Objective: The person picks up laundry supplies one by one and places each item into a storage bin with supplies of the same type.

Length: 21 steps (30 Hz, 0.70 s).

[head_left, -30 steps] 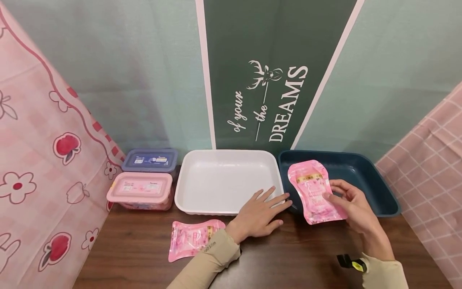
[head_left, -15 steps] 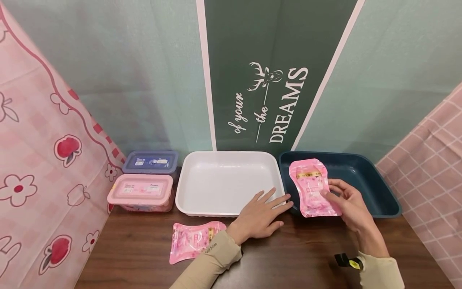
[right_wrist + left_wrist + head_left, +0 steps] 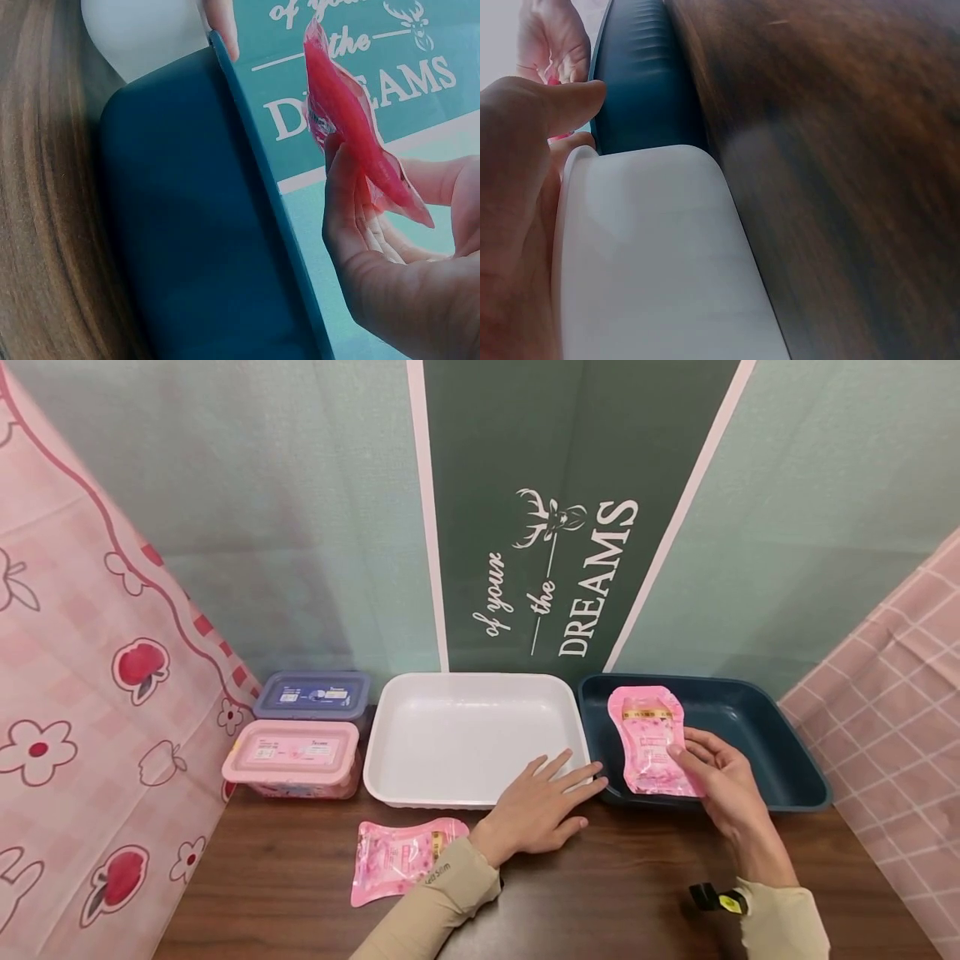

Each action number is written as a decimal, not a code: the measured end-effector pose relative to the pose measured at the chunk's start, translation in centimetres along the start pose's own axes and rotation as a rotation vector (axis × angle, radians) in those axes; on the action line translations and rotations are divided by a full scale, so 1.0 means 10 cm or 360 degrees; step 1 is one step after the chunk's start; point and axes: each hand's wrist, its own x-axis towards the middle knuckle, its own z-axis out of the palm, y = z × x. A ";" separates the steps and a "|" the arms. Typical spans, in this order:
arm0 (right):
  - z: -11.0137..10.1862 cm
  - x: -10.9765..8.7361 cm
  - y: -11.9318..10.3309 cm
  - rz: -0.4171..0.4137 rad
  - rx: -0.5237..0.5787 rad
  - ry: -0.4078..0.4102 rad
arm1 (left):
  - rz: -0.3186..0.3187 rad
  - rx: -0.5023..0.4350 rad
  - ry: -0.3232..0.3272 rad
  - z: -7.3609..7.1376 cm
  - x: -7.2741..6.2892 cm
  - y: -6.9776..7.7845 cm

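My right hand (image 3: 726, 781) pinches a shiny pink pouch (image 3: 651, 742) with a gold band by its right edge, thumb in front. In the head view the pouch overlaps the left part of the dark blue tray (image 3: 757, 735); the right wrist view shows the pouch (image 3: 352, 124) edge-on above the tray's rim. My left hand (image 3: 542, 806) lies with fingers spread over the front right corner of the white tray (image 3: 465, 735), fingertips reaching toward the blue tray. A second pink pouch (image 3: 405, 860) lies flat on the table, partly covered by the left sleeve.
Left of the white tray stand a pink-lidded box (image 3: 296, 752) and, behind it, a blue-lidded box (image 3: 313, 695). Both trays sit side by side against a green printed cloth (image 3: 510, 443). Pink cloths hang at the left and right sides of the wooden table (image 3: 615, 902).
My right hand has moved slightly forward and left, carrying the pouch farther over the blue tray and turning it a little more upright. The left hand stays in place.
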 end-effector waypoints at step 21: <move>0.06 0.07 0.07 0.0079 -0.0244 0.0171 | 0.0004 0.0012 -0.0007 0.02 0.00 -0.01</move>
